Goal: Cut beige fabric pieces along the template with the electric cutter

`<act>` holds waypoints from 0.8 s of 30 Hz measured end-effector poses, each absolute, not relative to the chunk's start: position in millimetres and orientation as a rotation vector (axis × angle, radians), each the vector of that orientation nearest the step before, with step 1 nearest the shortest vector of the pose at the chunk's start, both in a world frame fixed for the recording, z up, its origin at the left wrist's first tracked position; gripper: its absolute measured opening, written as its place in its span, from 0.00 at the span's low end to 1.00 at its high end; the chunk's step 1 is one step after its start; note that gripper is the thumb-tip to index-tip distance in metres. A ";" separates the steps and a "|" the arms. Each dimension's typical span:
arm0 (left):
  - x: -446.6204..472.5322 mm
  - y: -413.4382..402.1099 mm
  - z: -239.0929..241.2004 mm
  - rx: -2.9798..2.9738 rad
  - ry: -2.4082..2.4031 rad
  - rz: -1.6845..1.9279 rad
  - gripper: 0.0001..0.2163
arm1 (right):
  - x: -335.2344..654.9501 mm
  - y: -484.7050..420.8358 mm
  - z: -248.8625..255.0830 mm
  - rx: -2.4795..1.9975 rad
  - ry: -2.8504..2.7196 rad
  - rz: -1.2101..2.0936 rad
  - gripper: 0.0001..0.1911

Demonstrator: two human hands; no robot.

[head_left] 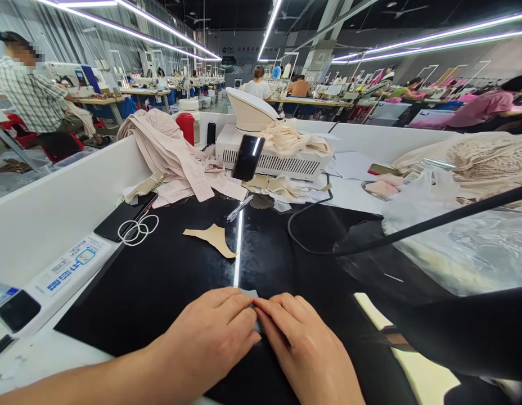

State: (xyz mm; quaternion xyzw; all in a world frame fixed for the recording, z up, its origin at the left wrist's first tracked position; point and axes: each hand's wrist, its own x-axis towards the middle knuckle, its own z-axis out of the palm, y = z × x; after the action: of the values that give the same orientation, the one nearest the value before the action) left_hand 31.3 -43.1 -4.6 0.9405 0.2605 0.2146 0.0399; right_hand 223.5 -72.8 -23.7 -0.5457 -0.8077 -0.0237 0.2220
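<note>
My left hand [214,332] and my right hand [301,340] meet over the black mat [172,292], fingertips pressed together. Pinched between them is a small grey-blue piece [251,293], mostly covered by my fingers; its material I cannot make out. Both hands are closed on it. Beyond them on the mat lies a tan cut piece [212,237] with curved edges. A pale yellow cut piece [425,371] sits at the right, partly behind a dark machine arm [476,326].
A propped phone [247,157] leans on a white vented box [278,160]. Beige fabric strips [168,146] pile at the back left. A white cable [138,229] lies at the left. A plastic bag [446,242] and black rod [433,225] occupy the right. Other people work farther off.
</note>
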 end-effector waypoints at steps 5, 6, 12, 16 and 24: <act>31.3 -42.2 -12.3 3.000 0.816 0.869 0.13 | 222.5 -72.9 -25.8 -1.504 -2.182 -0.081 0.15; 31.2 -42.1 -14.0 3.017 0.822 0.894 0.13 | 222.2 -73.0 -25.9 -1.500 -2.175 -0.085 0.15; 30.6 -42.5 -18.0 3.030 0.864 0.863 0.14 | 219.7 -73.6 -24.2 -1.492 -2.171 -0.136 0.16; 30.3 -43.3 -15.4 2.993 0.866 0.878 0.19 | 217.6 -72.6 -20.3 -1.470 -2.164 -0.189 0.20; 29.6 -40.6 -11.2 2.988 0.842 0.870 0.19 | 239.1 -90.7 -5.5 -1.376 -2.036 -0.271 0.17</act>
State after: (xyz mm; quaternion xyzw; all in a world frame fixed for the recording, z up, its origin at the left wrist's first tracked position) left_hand 29.6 -40.6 -11.2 0.9261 0.2609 0.2695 -0.0411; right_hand 239.1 -90.7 -5.5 -0.5257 -0.7778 -0.1035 0.3285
